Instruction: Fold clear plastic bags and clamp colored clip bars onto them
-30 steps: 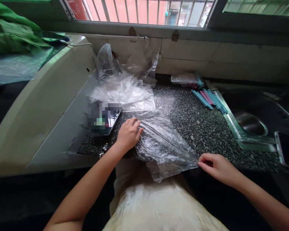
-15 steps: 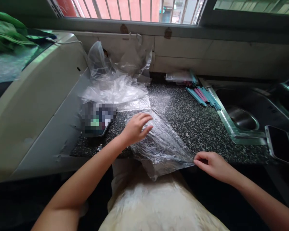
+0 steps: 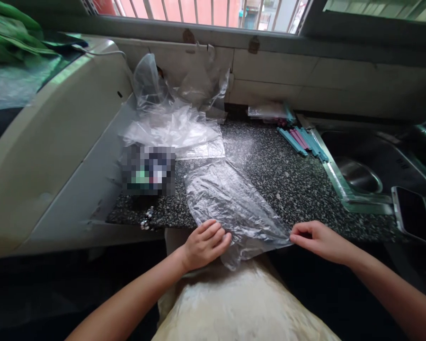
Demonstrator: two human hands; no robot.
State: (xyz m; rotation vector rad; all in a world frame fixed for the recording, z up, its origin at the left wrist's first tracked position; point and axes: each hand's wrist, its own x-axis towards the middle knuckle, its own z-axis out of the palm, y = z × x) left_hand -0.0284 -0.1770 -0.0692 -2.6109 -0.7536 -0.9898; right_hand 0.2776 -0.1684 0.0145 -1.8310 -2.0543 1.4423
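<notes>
A clear plastic bag (image 3: 230, 203) lies flat on the dark speckled counter (image 3: 291, 184), its near end hanging over the front edge. My left hand (image 3: 204, 244) rests on the bag's near left edge, fingers curled against the plastic. My right hand (image 3: 317, 241) pinches the bag's near right corner between thumb and fingers. Both hands are at the counter's front edge, above my lap.
A heap of more clear plastic bags (image 3: 173, 123) sits at the back left beside a blurred phone (image 3: 149, 170). Teal and pink sticks (image 3: 303, 139) lie near the steel sink (image 3: 358, 175). Another phone (image 3: 412, 213) rests at the right. A white appliance (image 3: 53, 137) flanks the left.
My left hand slid from the middle of the bag back toward me to its near left edge. My right hand kept its pinch on the corner.
</notes>
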